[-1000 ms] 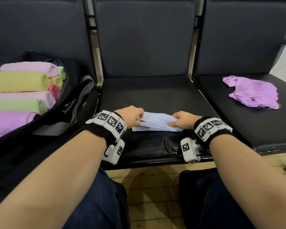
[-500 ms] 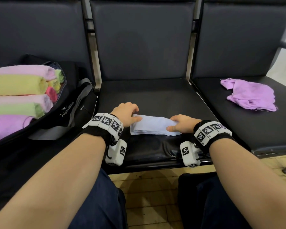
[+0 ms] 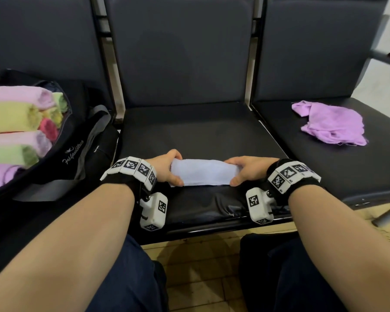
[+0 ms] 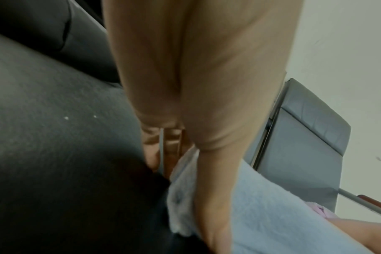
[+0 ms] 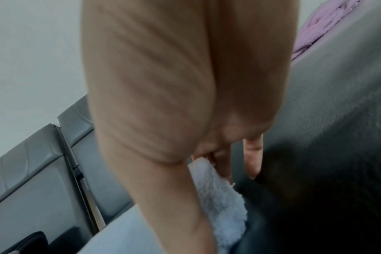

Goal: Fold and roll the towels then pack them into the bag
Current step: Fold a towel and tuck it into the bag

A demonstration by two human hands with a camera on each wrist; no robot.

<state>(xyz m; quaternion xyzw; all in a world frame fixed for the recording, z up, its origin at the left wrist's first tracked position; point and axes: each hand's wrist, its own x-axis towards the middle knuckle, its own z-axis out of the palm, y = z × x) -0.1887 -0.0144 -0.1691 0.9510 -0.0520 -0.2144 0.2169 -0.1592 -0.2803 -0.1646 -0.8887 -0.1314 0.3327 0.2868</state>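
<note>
Both hands gripping the pale blue towel (image 3: 203, 172) at its two ends, on the near part of the middle seat (image 3: 196, 131).

Left hand (image 3: 167, 167) and right hand (image 3: 249, 171) are each curling thumb under and fingers over an end of the half-rolled cloth. Towel is looking soft, light and limp; likely unrolling if released, so ends are the sensible hold. Near seat edge is lying just behind the wrists; open cushion is stretching farther back. Bag (image 3: 77, 149) is sitting at left, already holding rolled towels (image 3: 14, 115). Far right, purple towel (image 3: 331, 124) is lying crumpled.
</note>
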